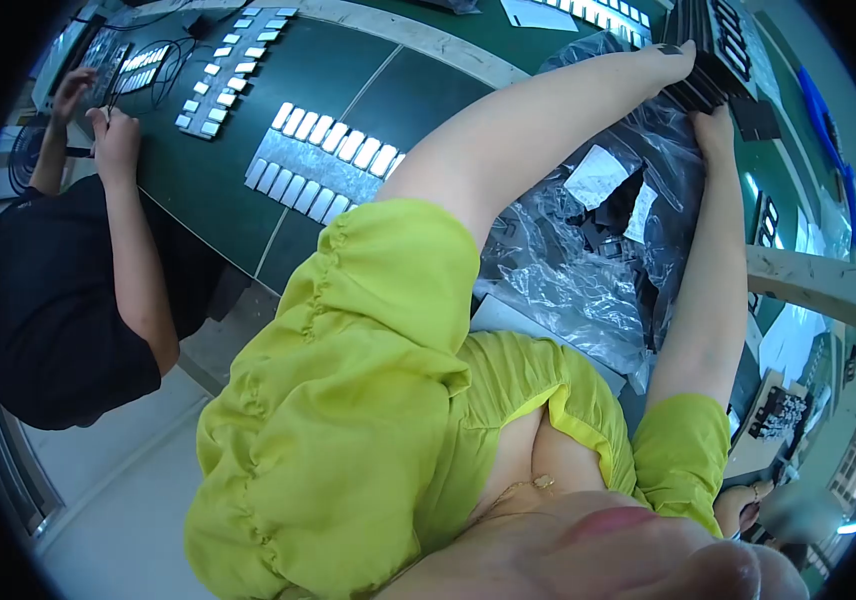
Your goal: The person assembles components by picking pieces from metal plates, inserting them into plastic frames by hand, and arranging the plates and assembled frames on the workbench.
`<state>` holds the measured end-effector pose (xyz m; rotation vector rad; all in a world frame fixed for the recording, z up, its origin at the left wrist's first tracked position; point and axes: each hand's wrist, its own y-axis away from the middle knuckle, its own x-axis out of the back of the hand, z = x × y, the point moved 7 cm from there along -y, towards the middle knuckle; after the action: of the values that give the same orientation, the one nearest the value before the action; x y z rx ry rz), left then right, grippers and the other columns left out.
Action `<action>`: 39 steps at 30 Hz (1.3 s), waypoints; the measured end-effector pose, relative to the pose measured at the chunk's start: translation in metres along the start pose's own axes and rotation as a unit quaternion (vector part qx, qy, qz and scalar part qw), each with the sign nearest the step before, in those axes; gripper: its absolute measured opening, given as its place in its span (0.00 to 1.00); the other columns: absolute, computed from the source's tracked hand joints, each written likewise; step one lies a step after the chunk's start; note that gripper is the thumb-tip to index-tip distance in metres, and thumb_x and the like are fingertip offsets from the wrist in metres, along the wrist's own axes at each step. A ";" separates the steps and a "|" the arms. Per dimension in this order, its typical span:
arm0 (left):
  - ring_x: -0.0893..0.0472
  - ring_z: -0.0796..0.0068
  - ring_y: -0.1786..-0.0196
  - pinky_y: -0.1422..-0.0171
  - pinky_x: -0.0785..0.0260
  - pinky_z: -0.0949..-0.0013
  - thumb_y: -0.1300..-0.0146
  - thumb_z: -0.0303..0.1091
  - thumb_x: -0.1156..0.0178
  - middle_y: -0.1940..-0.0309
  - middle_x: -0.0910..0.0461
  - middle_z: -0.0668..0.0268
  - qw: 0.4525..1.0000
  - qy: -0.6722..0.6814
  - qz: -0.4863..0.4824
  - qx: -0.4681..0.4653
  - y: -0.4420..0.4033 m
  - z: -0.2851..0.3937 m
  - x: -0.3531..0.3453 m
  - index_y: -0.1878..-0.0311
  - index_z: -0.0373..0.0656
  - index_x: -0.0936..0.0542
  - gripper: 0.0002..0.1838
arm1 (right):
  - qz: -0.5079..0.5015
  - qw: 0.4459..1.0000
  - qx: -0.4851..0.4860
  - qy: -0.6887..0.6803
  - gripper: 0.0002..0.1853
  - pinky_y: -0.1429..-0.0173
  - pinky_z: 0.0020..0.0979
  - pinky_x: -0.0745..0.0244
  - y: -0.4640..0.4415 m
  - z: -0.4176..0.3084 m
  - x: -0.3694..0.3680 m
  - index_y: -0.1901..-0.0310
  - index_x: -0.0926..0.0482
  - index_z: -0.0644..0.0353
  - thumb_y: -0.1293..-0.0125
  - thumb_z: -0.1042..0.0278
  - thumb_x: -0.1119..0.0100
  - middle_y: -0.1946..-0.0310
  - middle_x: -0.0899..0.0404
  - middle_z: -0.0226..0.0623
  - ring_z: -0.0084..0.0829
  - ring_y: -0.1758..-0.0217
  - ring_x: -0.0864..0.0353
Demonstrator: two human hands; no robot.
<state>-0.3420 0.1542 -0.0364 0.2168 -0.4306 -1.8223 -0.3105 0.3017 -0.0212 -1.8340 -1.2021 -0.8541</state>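
In the head view, held a stack of dark trays [705,50] with both hands. Had the left grip [676,62] closed on the left edge of the stack, and the right grip [714,132] closed on its lower edge, just below the left grip in the picture; could not make out every finger, nor tell of any support under the stack. Below both grips, between the bare forearms, saw crumpled plastic sheeting [568,295], with white paper [596,178] and black scraps [610,212] lying on it. Well to the left of the left grip, saw a metal plate [316,172] on the green table [413,95], lined with two rows of pale blocks [320,131]. Farther left from that grip, saw a second plate [227,76], likewise loaded. Farthest left of both grips, saw a co-worker's hands [116,142] near dark cables [163,80]. To the right of the right grip, saw a blue strip [818,120].
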 end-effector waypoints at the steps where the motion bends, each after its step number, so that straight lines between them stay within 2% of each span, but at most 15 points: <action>1: 0.38 0.43 0.35 0.34 0.46 0.53 0.38 0.65 0.65 0.38 0.38 0.44 0.999 0.026 -0.041 -0.007 0.003 0.002 -0.003 0.36 0.37 0.38 0.40 | -0.004 1.000 -0.005 0.022 0.28 0.41 0.39 0.35 0.001 -0.003 0.001 0.48 0.30 0.71 0.54 0.67 0.43 0.52 0.26 0.60 0.52 0.45 0.28; 6: 0.51 0.50 0.29 0.31 0.54 0.50 0.35 0.63 0.69 0.30 0.51 0.52 0.976 0.144 -0.127 -0.100 0.023 0.009 -0.001 0.32 0.45 0.44 0.38 | -0.015 0.997 -0.006 0.079 0.27 0.41 0.40 0.35 -0.001 0.003 -0.004 0.51 0.29 0.75 0.53 0.64 0.44 0.54 0.26 0.63 0.55 0.46 0.28; 10: 0.45 0.61 0.30 0.32 0.52 0.55 0.41 0.72 0.70 0.33 0.42 0.58 0.969 0.147 -0.186 -0.075 -0.017 -0.004 -0.010 0.32 0.45 0.42 0.44 | -0.018 0.996 -0.009 0.089 0.28 0.41 0.40 0.34 0.001 0.006 -0.003 0.52 0.29 0.75 0.53 0.61 0.44 0.55 0.26 0.63 0.56 0.47 0.28; 14: 0.46 0.60 0.30 0.32 0.53 0.53 0.40 0.71 0.70 0.32 0.43 0.58 0.963 0.153 -0.207 -0.075 -0.009 -0.003 -0.017 0.32 0.46 0.44 0.44 | -0.011 0.995 -0.024 0.093 0.31 0.41 0.38 0.34 0.010 -0.008 0.005 0.47 0.33 0.73 0.53 0.63 0.44 0.53 0.26 0.61 0.52 0.46 0.27; 16: 0.47 0.59 0.30 0.32 0.53 0.52 0.40 0.71 0.70 0.32 0.44 0.57 0.964 0.151 -0.208 -0.073 -0.006 -0.003 -0.019 0.32 0.46 0.44 0.43 | 0.160 0.984 0.025 -0.074 0.36 0.40 0.35 0.35 0.019 -0.011 0.025 0.41 0.39 0.73 0.53 0.65 0.44 0.50 0.26 0.58 0.47 0.47 0.25; 20: 0.48 0.58 0.30 0.32 0.54 0.51 0.39 0.70 0.70 0.32 0.45 0.57 0.965 0.149 -0.205 -0.073 -0.005 0.000 -0.024 0.31 0.47 0.45 0.42 | 0.214 0.898 0.108 -0.369 0.40 0.39 0.29 0.36 0.020 -0.019 0.033 0.36 0.48 0.71 0.51 0.71 0.44 0.47 0.30 0.54 0.38 0.42 0.29; 22: 0.48 0.57 0.29 0.32 0.54 0.50 0.39 0.69 0.70 0.32 0.46 0.57 0.964 0.152 -0.204 -0.075 -0.007 0.001 -0.030 0.31 0.47 0.46 0.42 | 0.213 0.886 0.112 -0.396 0.39 0.41 0.28 0.35 0.019 -0.024 0.037 0.36 0.47 0.71 0.51 0.74 0.45 0.50 0.31 0.51 0.34 0.44 0.30; 25: 0.49 0.56 0.29 0.32 0.55 0.49 0.38 0.69 0.70 0.31 0.47 0.56 0.965 0.151 -0.198 -0.080 -0.009 0.006 -0.037 0.31 0.47 0.47 0.42 | 0.195 0.932 0.123 -0.278 0.37 0.47 0.28 0.33 0.014 -0.028 0.036 0.37 0.45 0.72 0.51 0.76 0.46 0.48 0.33 0.50 0.34 0.52 0.28; 28: 0.50 0.55 0.29 0.32 0.55 0.48 0.38 0.68 0.70 0.31 0.48 0.56 0.965 0.156 -0.185 -0.101 -0.009 0.013 -0.035 0.30 0.48 0.48 0.41 | 0.159 0.896 0.134 -0.392 0.36 0.51 0.27 0.32 0.016 -0.040 0.033 0.37 0.45 0.71 0.50 0.76 0.47 0.53 0.31 0.45 0.29 0.56 0.29; 30: 0.51 0.55 0.29 0.32 0.56 0.47 0.38 0.68 0.70 0.31 0.49 0.56 0.963 0.163 -0.172 -0.129 -0.003 0.025 -0.029 0.30 0.48 0.48 0.41 | 0.137 0.896 0.080 -0.414 0.38 0.41 0.30 0.35 0.021 -0.041 0.034 0.37 0.45 0.72 0.53 0.73 0.44 0.49 0.31 0.49 0.34 0.47 0.30; 32: 0.51 0.54 0.28 0.32 0.56 0.46 0.37 0.67 0.70 0.30 0.49 0.56 0.955 0.180 -0.158 -0.176 0.004 0.036 -0.016 0.30 0.48 0.49 0.40 | 0.184 0.930 0.120 -0.296 0.39 0.37 0.33 0.39 0.021 -0.042 0.043 0.37 0.46 0.72 0.53 0.73 0.45 0.44 0.34 0.53 0.37 0.41 0.33; 35: 0.52 0.53 0.28 0.32 0.56 0.45 0.37 0.67 0.71 0.30 0.50 0.55 0.931 0.200 -0.127 -0.278 0.038 0.062 0.018 0.30 0.49 0.50 0.40 | 0.227 0.902 0.078 -0.359 0.39 0.33 0.36 0.44 0.014 -0.030 0.050 0.36 0.47 0.72 0.53 0.74 0.47 0.38 0.40 0.56 0.42 0.33 0.40; 36: 0.52 0.53 0.28 0.32 0.57 0.45 0.37 0.67 0.71 0.30 0.51 0.55 0.937 0.194 -0.113 -0.266 0.055 0.064 0.032 0.30 0.49 0.50 0.40 | 0.245 0.898 0.060 -0.361 0.38 0.33 0.37 0.45 0.016 -0.028 0.053 0.36 0.47 0.72 0.52 0.74 0.48 0.37 0.41 0.56 0.43 0.32 0.41; 38: 0.64 0.66 0.26 0.27 0.70 0.60 0.36 0.67 0.74 0.27 0.64 0.61 0.978 0.137 -0.079 -0.137 0.097 0.074 0.061 0.28 0.49 0.58 0.41 | 0.257 0.908 0.036 -0.330 0.37 0.32 0.38 0.46 0.039 -0.056 0.080 0.36 0.46 0.70 0.51 0.76 0.49 0.37 0.41 0.56 0.44 0.32 0.42; 39: 0.63 0.63 0.26 0.27 0.71 0.60 0.37 0.68 0.72 0.27 0.63 0.60 0.965 0.174 -0.090 -0.175 0.100 0.078 0.069 0.29 0.47 0.58 0.43 | 0.244 0.909 0.042 -0.334 0.35 0.32 0.39 0.46 0.056 -0.080 0.096 0.36 0.45 0.67 0.50 0.78 0.52 0.38 0.40 0.55 0.43 0.32 0.41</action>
<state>-0.3018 0.0787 0.0793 0.3315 0.1641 -1.9534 -0.2360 0.2581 0.0845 -2.2925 -1.0494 0.1303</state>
